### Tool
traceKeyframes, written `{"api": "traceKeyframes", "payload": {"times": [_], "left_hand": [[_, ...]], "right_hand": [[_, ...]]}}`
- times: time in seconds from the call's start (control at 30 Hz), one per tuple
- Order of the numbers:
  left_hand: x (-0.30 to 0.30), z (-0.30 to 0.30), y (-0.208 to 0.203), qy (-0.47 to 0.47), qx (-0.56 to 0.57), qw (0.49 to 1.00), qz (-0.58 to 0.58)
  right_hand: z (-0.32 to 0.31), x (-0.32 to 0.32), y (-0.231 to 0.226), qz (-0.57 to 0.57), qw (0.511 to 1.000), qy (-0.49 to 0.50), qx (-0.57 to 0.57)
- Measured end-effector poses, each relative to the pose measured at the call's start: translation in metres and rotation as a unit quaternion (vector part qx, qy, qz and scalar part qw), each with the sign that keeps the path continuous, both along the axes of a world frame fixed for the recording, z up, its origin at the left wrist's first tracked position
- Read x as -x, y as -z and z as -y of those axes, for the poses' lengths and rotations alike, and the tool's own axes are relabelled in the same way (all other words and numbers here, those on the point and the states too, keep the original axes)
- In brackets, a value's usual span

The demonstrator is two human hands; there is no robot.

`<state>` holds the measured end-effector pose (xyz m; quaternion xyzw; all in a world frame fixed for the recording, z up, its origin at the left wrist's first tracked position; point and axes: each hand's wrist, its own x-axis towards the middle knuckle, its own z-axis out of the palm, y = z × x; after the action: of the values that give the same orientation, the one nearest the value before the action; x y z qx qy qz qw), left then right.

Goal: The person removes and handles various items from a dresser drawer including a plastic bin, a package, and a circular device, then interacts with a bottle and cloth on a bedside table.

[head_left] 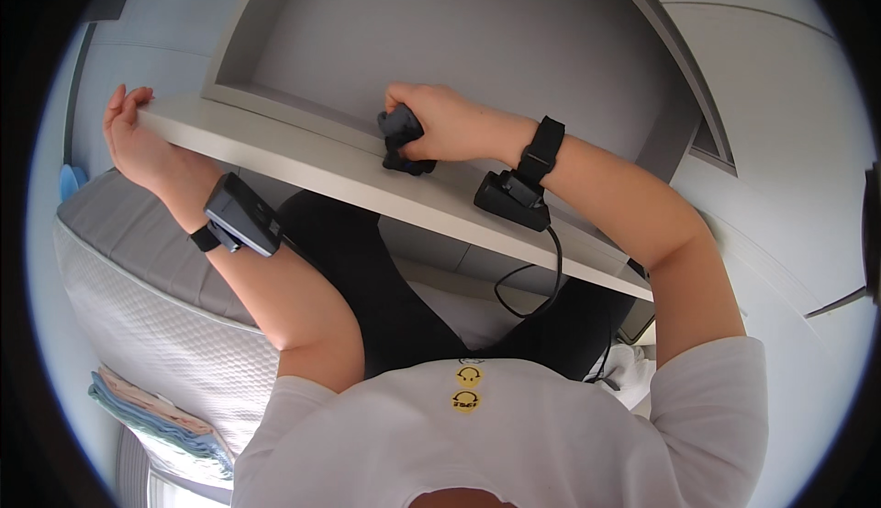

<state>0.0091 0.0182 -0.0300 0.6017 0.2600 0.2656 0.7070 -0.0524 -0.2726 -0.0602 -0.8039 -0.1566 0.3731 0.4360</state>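
Observation:
A wide drawer (pixel 459 40) with a grey bottom is pulled out in front of me. My right hand (pixel 445 122) is closed on a crumpled dark grey cloth (pixel 401 132), which lies against the inner side and top edge of the pale drawer front (pixel 340 176). What the folded cloth is cannot be made out. My left hand (pixel 147 145) is at the far left end of the drawer front, with its fingers curled round the corner. Nothing else shows inside the visible part of the drawer.
To the left stands a bed with a quilted white side (pixel 165 265) and a grey cover. A stack of folded pastel cloths (pixel 170 425) lies at lower left. Wrist devices (pixel 243 214) are strapped to both arms, and a black cable (pixel 555 279) loops below the right one.

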Motion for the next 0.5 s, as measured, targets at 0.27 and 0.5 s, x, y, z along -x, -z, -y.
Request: {"api": "traceKeyframes", "payload": {"times": [0.27,0.5], "left_hand": [[0.006,0.012,-0.013,-0.008,-0.011,0.999,-0.030],[0.032,0.031,-0.005,0.064,0.073,0.990,-0.100]], "right_hand": [[0.106,0.076,-0.010,-0.033,0.996,-0.033,0.074],[0.218,0.164,-0.017,-0.068,0.984,-0.015,0.162]]}}
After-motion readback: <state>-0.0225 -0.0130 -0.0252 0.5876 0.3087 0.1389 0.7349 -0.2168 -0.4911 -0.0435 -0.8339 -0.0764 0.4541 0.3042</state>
